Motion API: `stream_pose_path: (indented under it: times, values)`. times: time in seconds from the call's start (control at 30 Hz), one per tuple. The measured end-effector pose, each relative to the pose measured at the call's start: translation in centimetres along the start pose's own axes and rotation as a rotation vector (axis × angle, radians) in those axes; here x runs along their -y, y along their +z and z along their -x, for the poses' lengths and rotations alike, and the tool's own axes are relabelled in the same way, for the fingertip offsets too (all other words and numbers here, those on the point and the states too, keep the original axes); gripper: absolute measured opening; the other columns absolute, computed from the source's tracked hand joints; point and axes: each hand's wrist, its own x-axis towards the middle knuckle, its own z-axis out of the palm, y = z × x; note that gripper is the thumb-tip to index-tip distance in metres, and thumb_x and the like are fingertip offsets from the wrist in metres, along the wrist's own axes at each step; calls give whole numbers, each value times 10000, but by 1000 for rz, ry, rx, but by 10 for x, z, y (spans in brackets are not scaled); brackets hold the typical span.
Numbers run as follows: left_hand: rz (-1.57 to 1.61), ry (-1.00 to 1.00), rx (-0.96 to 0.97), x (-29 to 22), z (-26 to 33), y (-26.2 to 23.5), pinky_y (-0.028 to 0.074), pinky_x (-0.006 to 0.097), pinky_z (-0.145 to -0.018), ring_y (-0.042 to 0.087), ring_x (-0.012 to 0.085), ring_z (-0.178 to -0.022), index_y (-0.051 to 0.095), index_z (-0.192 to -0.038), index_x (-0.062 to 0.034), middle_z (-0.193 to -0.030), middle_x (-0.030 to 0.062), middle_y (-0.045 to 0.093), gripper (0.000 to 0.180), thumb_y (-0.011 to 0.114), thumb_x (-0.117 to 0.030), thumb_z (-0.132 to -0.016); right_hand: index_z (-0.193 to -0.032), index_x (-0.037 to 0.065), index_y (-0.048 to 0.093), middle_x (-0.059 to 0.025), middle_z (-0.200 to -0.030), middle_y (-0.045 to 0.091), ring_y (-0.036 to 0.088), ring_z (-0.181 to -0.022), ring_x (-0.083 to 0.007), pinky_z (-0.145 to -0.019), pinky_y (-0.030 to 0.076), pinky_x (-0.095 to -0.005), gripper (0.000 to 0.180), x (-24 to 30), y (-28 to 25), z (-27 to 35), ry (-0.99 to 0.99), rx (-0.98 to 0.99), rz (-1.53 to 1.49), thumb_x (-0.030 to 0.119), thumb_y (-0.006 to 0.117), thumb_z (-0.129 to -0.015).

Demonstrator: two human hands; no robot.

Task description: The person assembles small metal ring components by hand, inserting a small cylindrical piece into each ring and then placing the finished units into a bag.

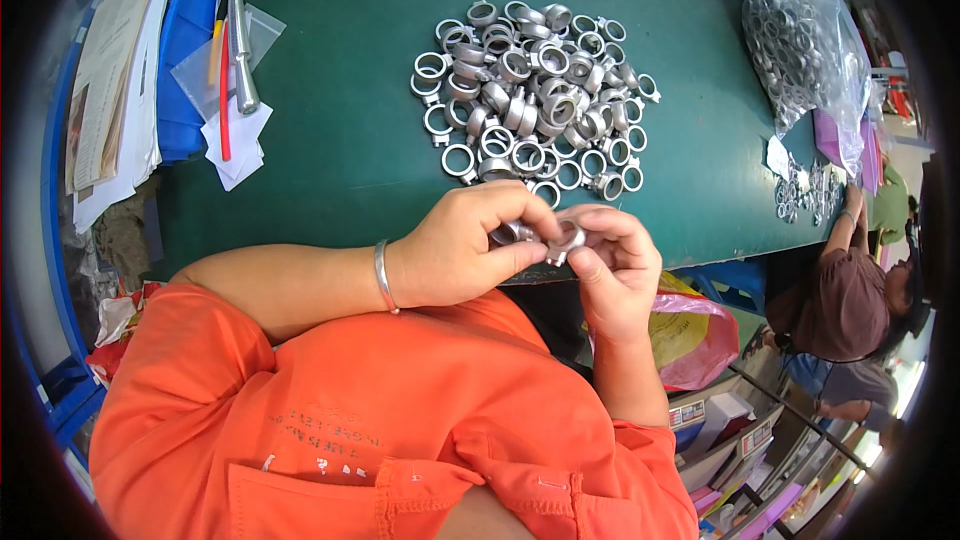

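Note:
My left hand (450,245) and my right hand (620,260) meet at the table's near edge. Between my right thumb and fingers is a small silver metal ring (570,238) with a stub on its side. The left thumb and index finger close in at that ring's left side. Another metal ring (508,233) shows inside the curl of my left hand, partly hidden by its fingers. Just beyond my hands, a heap of similar metal rings (540,100) lies on the green table (330,90).
A tapered metal rod (240,50), a red stick (224,100) and a blue bin (190,60) are at the left. Plastic bags of rings (800,50) stand far right, near smaller metal pieces (805,192) and another person (850,290). A pink bag (695,345) sits below the table edge.

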Motion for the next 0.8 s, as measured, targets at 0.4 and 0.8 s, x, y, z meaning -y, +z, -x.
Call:
stream_pose_path:
  times: [0.4,0.8]
  values:
    - [939,-657,189,-3,-5,-6,545,274,-593,638,185,-750,520,-1047,-14,-863,85,588,272,458,-256,-938,-795,4,607,-143,-963,609,600,-877,-291,-783,493,-370,191,20,12,-2,-500,153,799,-77,672,-635]
    - [488,-462,128,-4,-4,-4,450,198,-481,555,92,-629,536,-920,-15,-784,56,560,91,549,-94,-878,-803,21,591,-46,-744,572,526,-695,-172,-639,419,-280,118,10,-22,-13,-277,-190,1096,10,676,-723]
